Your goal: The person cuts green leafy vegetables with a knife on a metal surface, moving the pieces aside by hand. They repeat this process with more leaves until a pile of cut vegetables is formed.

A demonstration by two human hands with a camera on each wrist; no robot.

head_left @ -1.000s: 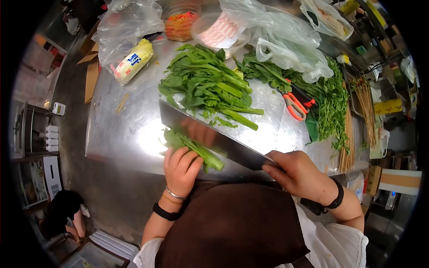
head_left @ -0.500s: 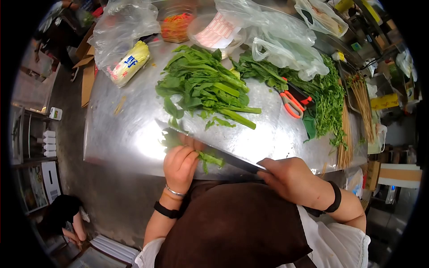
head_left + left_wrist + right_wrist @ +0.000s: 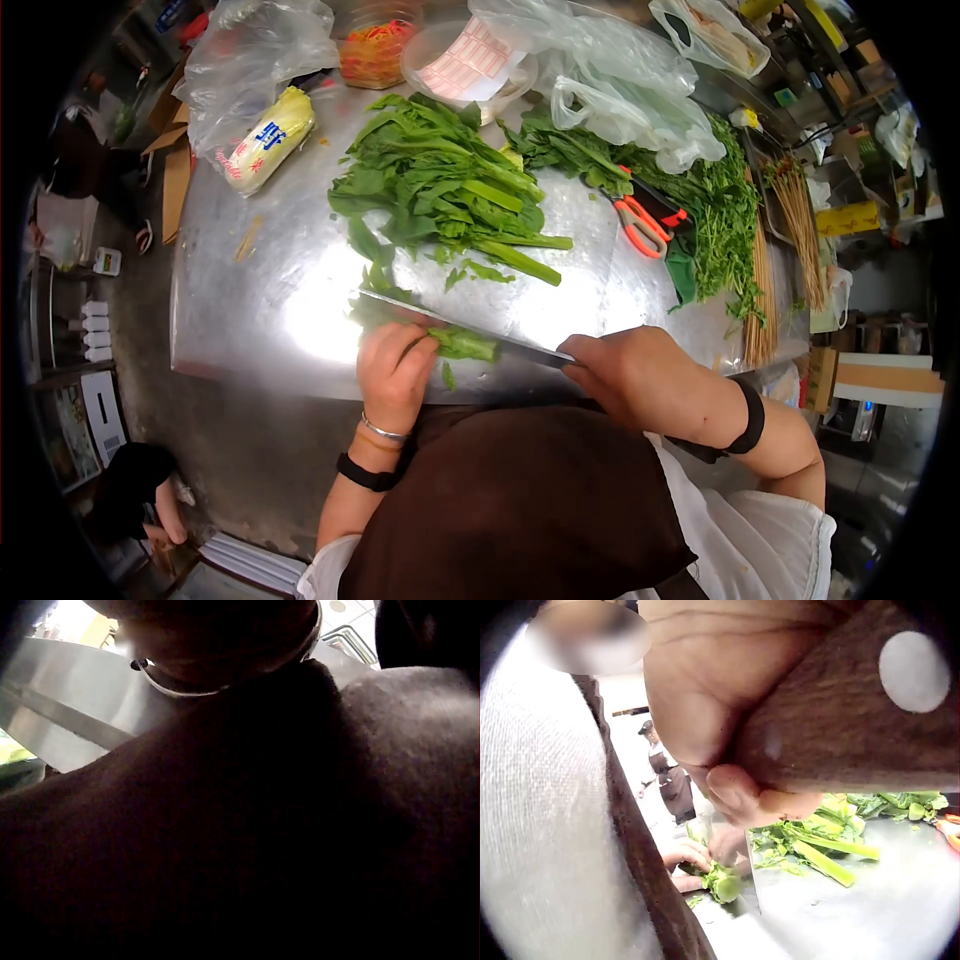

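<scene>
My right hand (image 3: 655, 385) grips the wooden handle (image 3: 840, 712) of a broad knife (image 3: 470, 328), whose blade stands on edge over the steel table. Close on the near side of the blade, my left hand (image 3: 393, 372) holds a leafy green stalk (image 3: 465, 344) with bent fingers; in the right wrist view its cut end (image 3: 725, 888) faces the camera beside the blade. Beyond the knife lies a pile of leafy stalks (image 3: 440, 185). The left wrist view is mostly dark and shows no fingers.
A wrapped cabbage (image 3: 268, 140), a tub of shredded vegetables (image 3: 376, 52), a bowl (image 3: 412, 60) and plastic bags (image 3: 640, 100) stand at the back. Red-handled scissors (image 3: 640, 228), herbs (image 3: 722, 245) and skewers (image 3: 760, 310) lie right. People are at the left.
The blade has come down and nearer to my left hand, from a tilted, broad-side view to edge-on. My left hand keeps its hold on the stalk. The camera view has shifted slightly.
</scene>
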